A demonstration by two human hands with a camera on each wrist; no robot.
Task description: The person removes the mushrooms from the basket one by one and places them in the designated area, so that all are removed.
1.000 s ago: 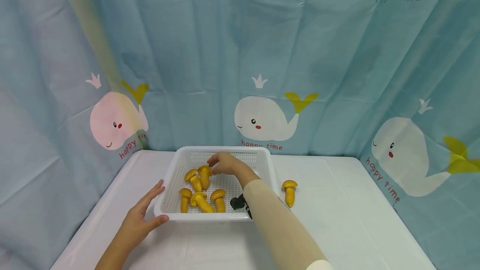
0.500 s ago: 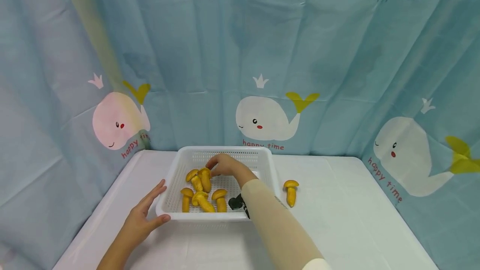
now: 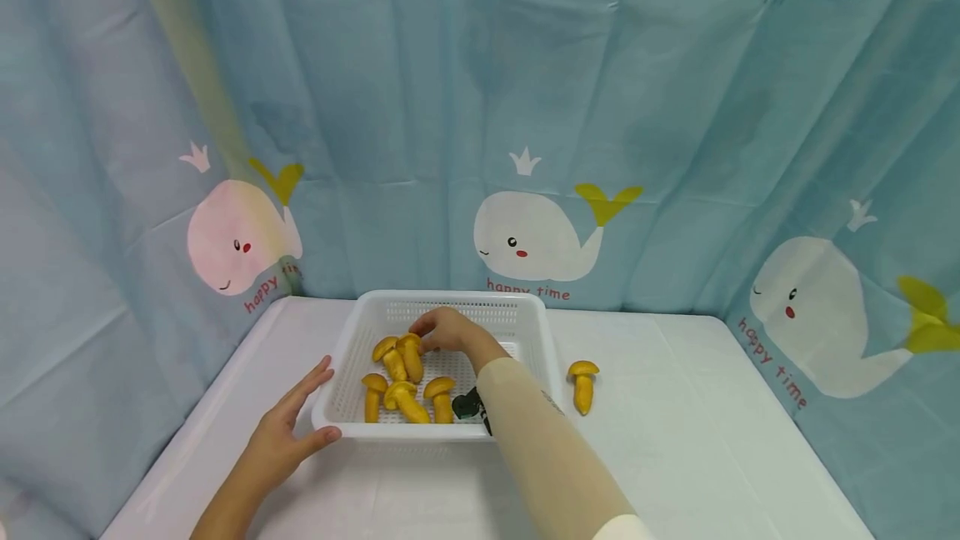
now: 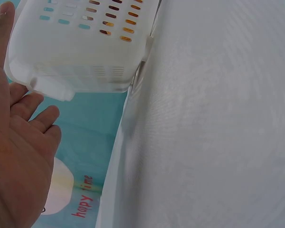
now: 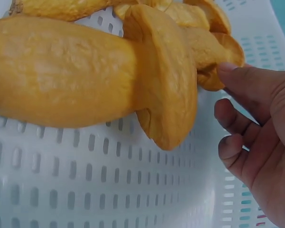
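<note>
A white perforated plastic basket (image 3: pixel 442 432) stands on the table with several yellow-brown mushrooms in it. My right hand (image 3: pixel 452 330) reaches inside, its thumb and fingertips on the cap of the rear mushroom (image 3: pixel 412 359). In the right wrist view the thumb lies against that cap, the index finger is partly hidden behind it, and the other fingers are loosely bent. A larger-looking mushroom (image 5: pixel 66 71) fills the near part of that view. At the basket's left front corner my left hand (image 3: pixel 281 432) rests with spread, fairly straight fingers along the side and the thumb at the front rim.
One mushroom (image 3: pixel 582 387) lies on the white table (image 3: pixel 697 440), right of the basket. A black object (image 3: pixel 468 404) shows beside the right sleeve, partly hidden by it. A blue curtain (image 3: pixel 390 148) printed with whales hangs behind and at both sides.
My right hand has shifted slightly left, staying at the rear mushroom, which now sits slightly lower beside its neighbour. The left hand and basket keep their places.
</note>
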